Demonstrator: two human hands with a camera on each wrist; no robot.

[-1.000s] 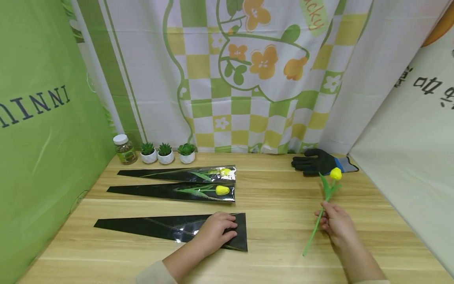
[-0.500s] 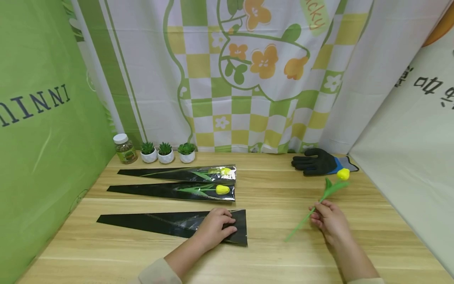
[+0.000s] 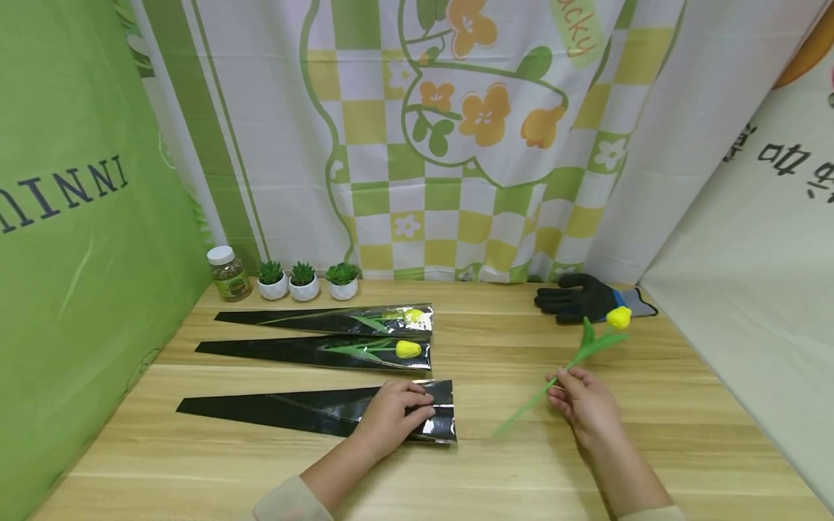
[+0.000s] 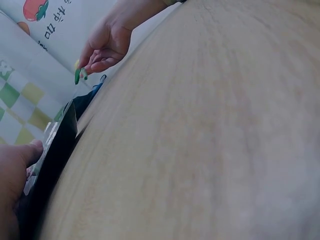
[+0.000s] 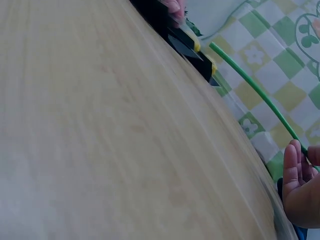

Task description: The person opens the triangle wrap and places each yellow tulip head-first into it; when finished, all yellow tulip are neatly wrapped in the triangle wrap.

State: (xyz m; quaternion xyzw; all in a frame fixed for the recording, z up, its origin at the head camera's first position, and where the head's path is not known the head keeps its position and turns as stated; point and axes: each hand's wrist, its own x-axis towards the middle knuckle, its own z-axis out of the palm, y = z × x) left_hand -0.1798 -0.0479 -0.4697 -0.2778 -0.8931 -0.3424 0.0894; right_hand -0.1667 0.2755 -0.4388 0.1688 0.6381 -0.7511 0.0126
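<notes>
My left hand [image 3: 394,416] is on a black flower sleeve [image 3: 260,411] with a clear film front, its fingers and thumb bent at the wide end. In the left wrist view the thumb lies against the clear film [image 4: 49,135], and the sleeve's mouth stands up from the table. My right hand [image 3: 589,409] pinches the green stem of a yellow artificial tulip [image 3: 618,318] between thumb and fingers. The tulip's head points up and right; its stem [image 5: 260,92] slants down left toward the sleeve's mouth, apart from it.
Two black sleeves, a far one [image 3: 306,318] and a nearer one [image 3: 274,352], each hold a yellow tulip. Behind them stand a lidded jar [image 3: 229,276] and three potted succulents [image 3: 304,284]. A black work glove [image 3: 580,300] lies at the back right. A patterned curtain [image 3: 456,202] hangs behind.
My right hand has moved left with the tulip, and the stem has tilted toward the sleeve. The sleeve's wide end has shifted slightly away from me and looks narrower, its film bulging.
</notes>
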